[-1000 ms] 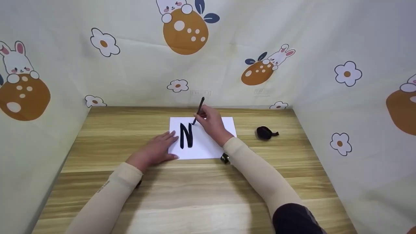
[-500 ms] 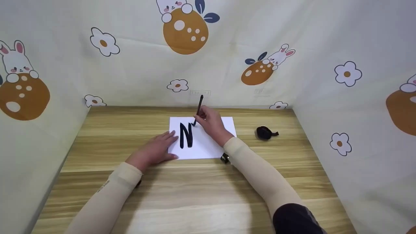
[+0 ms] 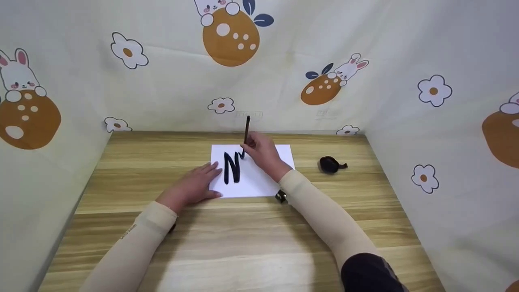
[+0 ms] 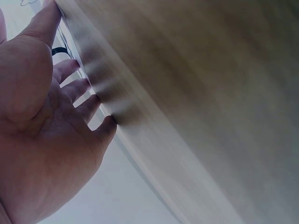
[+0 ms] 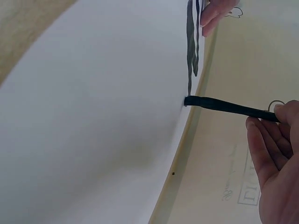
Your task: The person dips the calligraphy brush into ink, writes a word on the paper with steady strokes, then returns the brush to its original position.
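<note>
My right hand (image 3: 263, 152) pinches a slim black paintbrush (image 3: 247, 129) over the upper part of a white sheet of paper (image 3: 259, 184). In the right wrist view the paintbrush (image 5: 224, 106) meets the paper (image 5: 103, 102) with its flat dark tip, at the end of a thin black stroke. A thick black letter N (image 3: 232, 168) is painted on the left half of the sheet, and a short new mark adjoins its upper right. My left hand (image 3: 194, 184) rests on the left edge of the paper, fingers spread. The left wrist view shows that hand (image 4: 60, 112) with its fingertips down.
A small round black dish (image 3: 329, 165) with a short handle stands on the wooden table (image 3: 239, 243), right of the paper. Beneath my right wrist is a small black item (image 3: 280, 196). Printed cloth (image 3: 174, 81) walls in the table at the back and both sides.
The paintbrush tip has moved slightly down and to the right, lengthening the short black stroke beside the N. Its upper end has swung left, so it stands more upright. My left hand stays put.
</note>
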Motion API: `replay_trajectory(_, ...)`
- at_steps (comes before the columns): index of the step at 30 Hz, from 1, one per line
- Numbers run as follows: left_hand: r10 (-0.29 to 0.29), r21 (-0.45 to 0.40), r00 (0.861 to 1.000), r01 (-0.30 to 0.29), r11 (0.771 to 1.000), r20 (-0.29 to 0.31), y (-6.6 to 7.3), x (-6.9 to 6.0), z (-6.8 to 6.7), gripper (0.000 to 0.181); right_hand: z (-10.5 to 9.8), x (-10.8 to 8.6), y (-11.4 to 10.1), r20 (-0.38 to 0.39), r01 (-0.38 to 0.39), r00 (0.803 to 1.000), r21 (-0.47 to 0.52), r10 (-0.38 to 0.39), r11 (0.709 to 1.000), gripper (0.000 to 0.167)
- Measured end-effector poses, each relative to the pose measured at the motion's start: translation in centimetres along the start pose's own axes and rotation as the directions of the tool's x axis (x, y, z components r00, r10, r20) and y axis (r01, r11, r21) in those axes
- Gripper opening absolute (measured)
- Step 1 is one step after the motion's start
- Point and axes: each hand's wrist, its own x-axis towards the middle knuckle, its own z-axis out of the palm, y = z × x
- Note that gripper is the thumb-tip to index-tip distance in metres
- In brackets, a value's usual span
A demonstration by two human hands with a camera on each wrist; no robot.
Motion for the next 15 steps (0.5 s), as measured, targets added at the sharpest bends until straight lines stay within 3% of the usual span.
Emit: replay_trajectory(15,-0.012,-0.016,1.0,0.012,1.0,0.005,0.28,-0.2,-0.25,0.087,-0.46,-0.74,-0.27,0.049,-0.01,0.999,-0.002,0.01,1.0,0.009)
